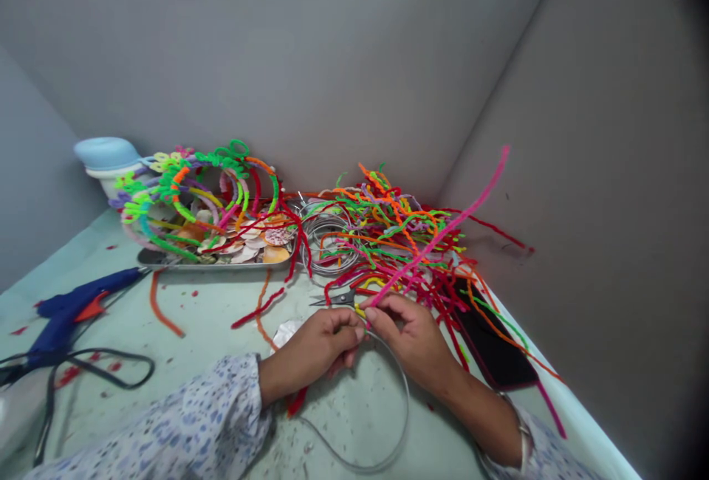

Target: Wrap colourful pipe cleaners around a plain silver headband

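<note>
The right hand pinches a pink fuzzy stem that slants up to the right; the left hand pinches a grey wire loop near the stem's lower end (the exact spot is hidden). Dark scissors lie just beyond both hands.

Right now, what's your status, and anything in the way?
Left hand pinching curved wire. Right hand holding pink stem. Scissors close, just beyond both hands.
</note>
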The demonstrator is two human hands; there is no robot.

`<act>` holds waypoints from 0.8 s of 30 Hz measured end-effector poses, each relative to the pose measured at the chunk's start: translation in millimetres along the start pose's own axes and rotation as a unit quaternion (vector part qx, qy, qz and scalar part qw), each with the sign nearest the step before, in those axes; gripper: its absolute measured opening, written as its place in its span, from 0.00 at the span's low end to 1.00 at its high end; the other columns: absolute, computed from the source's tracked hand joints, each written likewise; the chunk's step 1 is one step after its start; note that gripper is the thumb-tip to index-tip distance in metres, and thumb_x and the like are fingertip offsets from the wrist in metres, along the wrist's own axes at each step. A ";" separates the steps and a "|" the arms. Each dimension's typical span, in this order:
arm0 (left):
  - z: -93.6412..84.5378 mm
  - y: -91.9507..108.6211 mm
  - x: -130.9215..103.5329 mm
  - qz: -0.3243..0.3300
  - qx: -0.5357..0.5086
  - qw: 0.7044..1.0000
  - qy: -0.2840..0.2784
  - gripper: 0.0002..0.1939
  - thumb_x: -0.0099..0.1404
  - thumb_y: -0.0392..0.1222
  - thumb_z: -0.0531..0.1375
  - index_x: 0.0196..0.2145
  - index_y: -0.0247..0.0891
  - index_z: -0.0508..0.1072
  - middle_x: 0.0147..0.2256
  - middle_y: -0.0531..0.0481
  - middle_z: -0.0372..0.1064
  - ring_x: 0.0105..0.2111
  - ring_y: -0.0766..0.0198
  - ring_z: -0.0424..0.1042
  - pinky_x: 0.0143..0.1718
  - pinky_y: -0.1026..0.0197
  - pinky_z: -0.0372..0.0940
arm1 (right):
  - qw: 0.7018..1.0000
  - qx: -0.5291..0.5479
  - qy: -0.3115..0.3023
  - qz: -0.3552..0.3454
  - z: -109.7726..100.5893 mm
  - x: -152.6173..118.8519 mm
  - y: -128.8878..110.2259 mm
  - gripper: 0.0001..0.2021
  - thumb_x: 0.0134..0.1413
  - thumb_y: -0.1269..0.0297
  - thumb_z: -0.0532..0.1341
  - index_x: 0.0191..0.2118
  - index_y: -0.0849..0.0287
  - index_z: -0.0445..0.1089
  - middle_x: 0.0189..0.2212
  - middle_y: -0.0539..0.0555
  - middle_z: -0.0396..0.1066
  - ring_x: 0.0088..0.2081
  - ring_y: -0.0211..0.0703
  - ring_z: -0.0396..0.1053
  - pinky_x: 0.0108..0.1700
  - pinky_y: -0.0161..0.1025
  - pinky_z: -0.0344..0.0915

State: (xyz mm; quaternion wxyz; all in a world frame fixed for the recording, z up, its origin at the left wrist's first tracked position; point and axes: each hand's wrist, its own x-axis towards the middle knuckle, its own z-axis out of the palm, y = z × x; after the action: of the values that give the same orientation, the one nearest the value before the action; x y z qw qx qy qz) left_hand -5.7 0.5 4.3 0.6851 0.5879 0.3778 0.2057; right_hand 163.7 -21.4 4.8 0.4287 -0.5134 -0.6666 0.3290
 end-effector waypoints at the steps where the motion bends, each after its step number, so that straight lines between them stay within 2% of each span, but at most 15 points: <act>1: 0.1 -0.3 0.2 0.003 0.003 1.000 0.002 0.09 0.62 0.45 0.54 0.29 0.37 0.64 0.18 0.58 0.60 0.12 0.75 0.51 0.13 0.70 0.48 | 1.000 -0.006 0.002 -0.002 -0.1 -0.2 -0.4 0.08 0.57 0.64 0.57 0.34 0.57 0.73 0.29 0.51 0.73 0.32 0.41 0.69 0.35 0.36 0.63; 8: 3.0 -3.9 1.4 0.005 0.008 1.000 0.028 0.11 0.62 0.48 0.54 0.30 0.37 0.65 0.18 0.58 0.60 0.12 0.75 0.50 0.13 0.70 0.45 | 1.000 -0.006 0.017 -0.014 -0.3 -0.8 -4.9 0.07 0.56 0.64 0.58 0.35 0.57 0.74 0.31 0.52 0.75 0.34 0.43 0.71 0.38 0.38 0.66; 14: 6.3 -7.8 1.4 0.027 0.031 0.996 0.077 0.13 0.63 0.48 0.54 0.27 0.36 0.65 0.17 0.57 0.59 0.14 0.74 0.52 0.15 0.70 0.45 | 0.999 -0.010 0.030 -0.039 -0.2 -1.9 -6.6 0.06 0.55 0.66 0.60 0.34 0.56 0.75 0.30 0.53 0.75 0.34 0.43 0.72 0.40 0.40 0.67; 19: 6.6 -13.0 1.8 0.017 0.024 0.994 0.110 0.14 0.63 0.50 0.53 0.28 0.37 0.65 0.17 0.58 0.58 0.14 0.73 0.51 0.15 0.69 0.45 | 0.998 -0.013 0.049 -0.049 1.4 -2.8 -6.2 0.06 0.54 0.67 0.61 0.35 0.55 0.76 0.32 0.53 0.77 0.36 0.44 0.73 0.43 0.41 0.66; 24: 5.3 -14.3 2.1 0.019 0.011 0.990 0.142 0.14 0.63 0.50 0.53 0.27 0.37 0.64 0.17 0.58 0.57 0.15 0.72 0.52 0.16 0.69 0.46 | 0.996 -0.020 0.022 -0.087 1.5 -3.0 -9.1 0.08 0.55 0.70 0.59 0.36 0.55 0.76 0.32 0.53 0.77 0.37 0.45 0.73 0.45 0.44 0.66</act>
State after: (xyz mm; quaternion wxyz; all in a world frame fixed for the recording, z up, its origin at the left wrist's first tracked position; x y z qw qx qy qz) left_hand -2.6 -4.6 -10.0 0.6141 0.5671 0.4624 0.2957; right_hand 159.0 -26.7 11.5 0.4596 -0.4689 -0.7058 0.2659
